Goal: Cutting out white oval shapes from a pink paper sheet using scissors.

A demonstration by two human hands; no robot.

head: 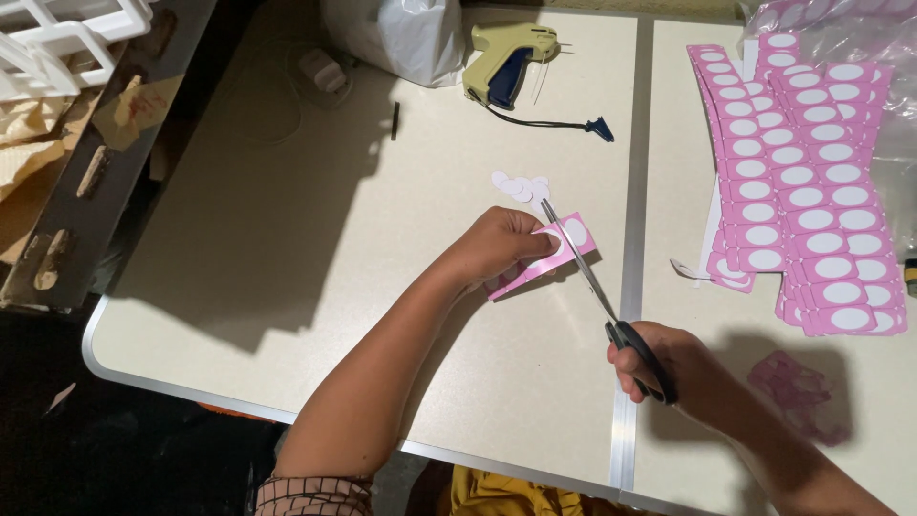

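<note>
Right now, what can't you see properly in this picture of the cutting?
- Head view: the near end of the pink strip is hidden under the left hand.
- The scissors handles are wrapped by the right hand, so the finger loops can't be seen.
- The stack of pink strips runs under a clear plastic bag and is cut off by the right edge.
- The white bag is cut off by the top edge.

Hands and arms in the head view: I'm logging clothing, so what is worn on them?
Both hands, left and right, are bare, without gloves, and both forearms are uncovered. Only a dark checked fabric sleeve with thin light lines shows, high on the left arm.
</note>
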